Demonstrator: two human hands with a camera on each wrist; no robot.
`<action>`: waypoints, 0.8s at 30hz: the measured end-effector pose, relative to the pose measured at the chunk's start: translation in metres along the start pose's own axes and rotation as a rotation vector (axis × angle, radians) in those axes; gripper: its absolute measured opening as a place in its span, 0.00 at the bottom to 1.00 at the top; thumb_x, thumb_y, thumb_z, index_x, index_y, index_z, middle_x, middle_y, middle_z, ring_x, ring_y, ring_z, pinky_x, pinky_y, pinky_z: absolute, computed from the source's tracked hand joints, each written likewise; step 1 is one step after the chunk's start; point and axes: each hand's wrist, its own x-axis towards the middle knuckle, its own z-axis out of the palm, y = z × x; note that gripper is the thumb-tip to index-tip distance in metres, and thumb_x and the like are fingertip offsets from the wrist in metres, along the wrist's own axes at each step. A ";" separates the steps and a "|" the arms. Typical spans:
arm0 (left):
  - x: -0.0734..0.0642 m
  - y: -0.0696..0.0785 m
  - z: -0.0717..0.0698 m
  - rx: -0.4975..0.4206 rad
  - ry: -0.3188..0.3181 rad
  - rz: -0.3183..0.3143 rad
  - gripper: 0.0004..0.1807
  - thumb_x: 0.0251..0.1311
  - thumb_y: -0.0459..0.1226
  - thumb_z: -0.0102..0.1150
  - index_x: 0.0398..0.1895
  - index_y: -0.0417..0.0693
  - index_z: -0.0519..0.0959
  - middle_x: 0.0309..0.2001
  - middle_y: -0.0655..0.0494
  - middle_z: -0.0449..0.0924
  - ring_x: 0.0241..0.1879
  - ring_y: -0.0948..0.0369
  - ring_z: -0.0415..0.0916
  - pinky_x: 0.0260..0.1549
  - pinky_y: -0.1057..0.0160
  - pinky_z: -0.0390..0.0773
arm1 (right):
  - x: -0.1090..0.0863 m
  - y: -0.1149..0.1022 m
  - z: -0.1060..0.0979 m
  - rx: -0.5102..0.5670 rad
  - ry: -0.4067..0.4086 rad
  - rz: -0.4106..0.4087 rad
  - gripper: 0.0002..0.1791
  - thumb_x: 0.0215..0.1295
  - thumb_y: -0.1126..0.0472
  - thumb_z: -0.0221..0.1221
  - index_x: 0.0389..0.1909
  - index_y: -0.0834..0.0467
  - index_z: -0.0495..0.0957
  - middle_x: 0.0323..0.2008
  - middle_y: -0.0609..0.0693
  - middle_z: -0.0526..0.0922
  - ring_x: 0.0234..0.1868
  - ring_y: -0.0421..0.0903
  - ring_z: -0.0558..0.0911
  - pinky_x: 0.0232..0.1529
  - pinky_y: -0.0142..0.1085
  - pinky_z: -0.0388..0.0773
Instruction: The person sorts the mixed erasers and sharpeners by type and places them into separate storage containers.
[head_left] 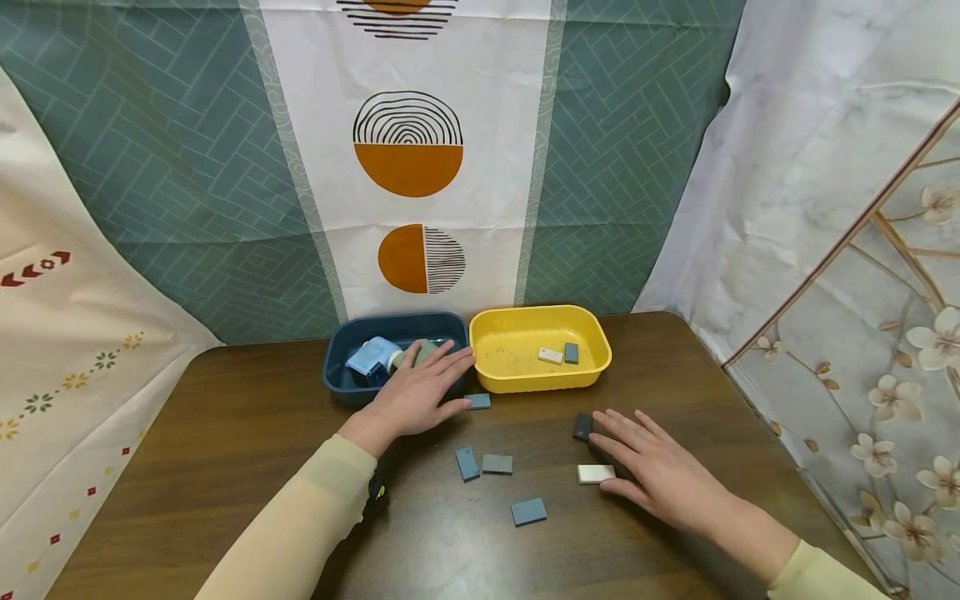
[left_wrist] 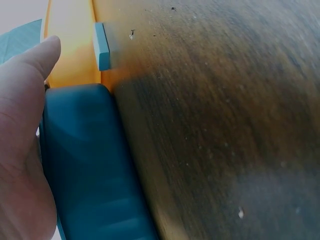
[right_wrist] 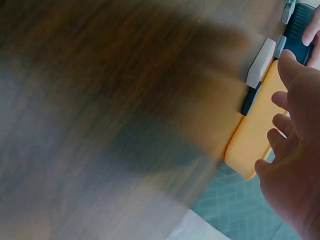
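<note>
My left hand (head_left: 418,392), fingers stretched out and holding nothing, hovers over the front right of the dark blue bin (head_left: 341,397). A blue-grey tile (head_left: 477,402) lies just beyond its thumb, in front of the yellow bin (head_left: 540,384). On the right, my right hand (head_left: 660,471) is spread with nothing in it, beside a white tile (head_left: 596,474) and a black tile (head_left: 582,427). Between the hands lie another blue tile (head_left: 467,464), a grey tile (head_left: 498,464) and a blue tile nearer the front (head_left: 529,512).
Inside the yellow bin are a white tile (head_left: 551,356) and a dark grey-blue tile (head_left: 572,353). The blue bin holds a light blue packet (head_left: 372,356) and other items, partly hidden by the left hand. A patterned curtain (head_left: 630,167) hangs behind the wooden table (head_left: 247,433).
</note>
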 end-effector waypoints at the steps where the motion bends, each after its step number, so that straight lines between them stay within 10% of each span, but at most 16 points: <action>1: 0.000 0.000 0.000 0.004 0.001 0.000 0.42 0.81 0.59 0.58 0.90 0.54 0.61 0.88 0.60 0.56 0.88 0.53 0.46 0.83 0.31 0.38 | -0.001 0.000 0.000 0.002 -0.001 -0.003 0.36 0.70 0.44 0.75 0.72 0.59 0.82 0.79 0.58 0.73 0.79 0.59 0.72 0.83 0.57 0.59; 24: 0.000 0.001 -0.001 0.031 -0.022 -0.008 0.44 0.82 0.63 0.54 0.91 0.57 0.58 0.89 0.61 0.53 0.89 0.54 0.44 0.83 0.30 0.40 | -0.016 -0.002 0.006 0.037 -0.037 -0.058 0.31 0.72 0.45 0.74 0.68 0.59 0.84 0.81 0.58 0.71 0.79 0.59 0.73 0.87 0.38 0.37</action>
